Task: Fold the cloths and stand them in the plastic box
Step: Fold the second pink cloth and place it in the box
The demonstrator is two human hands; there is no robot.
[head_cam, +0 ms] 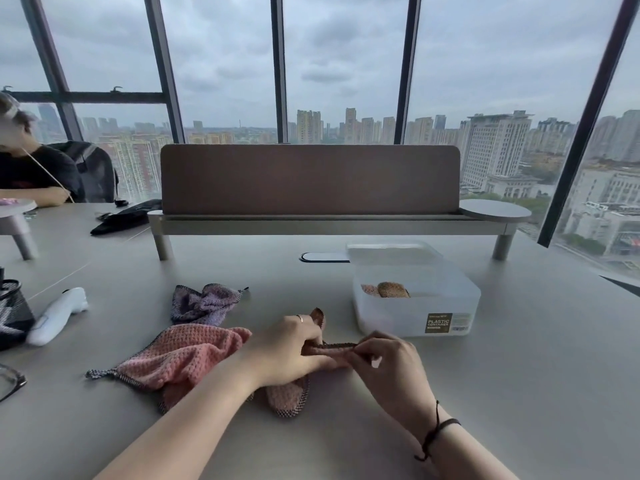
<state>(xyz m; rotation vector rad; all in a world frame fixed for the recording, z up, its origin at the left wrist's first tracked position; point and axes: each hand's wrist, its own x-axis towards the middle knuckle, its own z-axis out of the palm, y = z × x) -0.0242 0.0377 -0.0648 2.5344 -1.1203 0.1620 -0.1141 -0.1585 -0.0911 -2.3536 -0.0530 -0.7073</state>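
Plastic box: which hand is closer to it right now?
Right. The right hand sits just in front of the plastic box, pinching the brown cloth. The left hand grips the same cloth farther to the box's left.

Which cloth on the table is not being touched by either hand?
The purple cloth, crumpled behind the pink cloth, which the left forearm crosses; both hands pinch the brown cloth.

I read "PLASTIC CONTAINER" on a dark label [438, 322], front wall of the translucent plastic box [391, 315], smaller print beside it illegible
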